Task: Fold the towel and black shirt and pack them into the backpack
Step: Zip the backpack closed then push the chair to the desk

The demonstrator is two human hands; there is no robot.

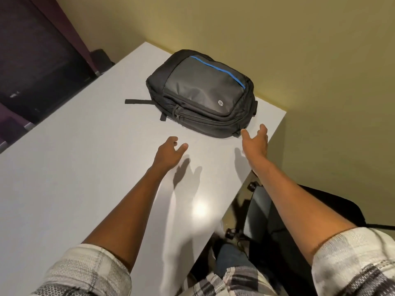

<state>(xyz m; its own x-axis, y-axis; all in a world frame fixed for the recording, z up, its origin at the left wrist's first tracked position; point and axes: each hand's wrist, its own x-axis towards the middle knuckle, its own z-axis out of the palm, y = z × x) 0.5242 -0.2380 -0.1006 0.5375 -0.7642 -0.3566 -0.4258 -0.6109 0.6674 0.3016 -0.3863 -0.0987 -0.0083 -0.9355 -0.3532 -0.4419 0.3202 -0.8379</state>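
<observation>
A black backpack (pixel 202 94) with a blue zip line lies flat on the white table (pixel 85 167), near its far right corner, zips shut. My left hand (pixel 170 153) hovers over the table a little in front of the backpack, fingers apart and holding nothing. My right hand (pixel 255 139) is stretched out with spread fingers close to the backpack's near right corner, holding nothing. No towel or black shirt is in view.
The table's right edge runs close beside my right arm. A black chair on castors (pixel 277 210) stands below it. A dark cabinet (pixel 36 60) fills the left background, and a yellow wall (pixel 277 39) rises behind the table.
</observation>
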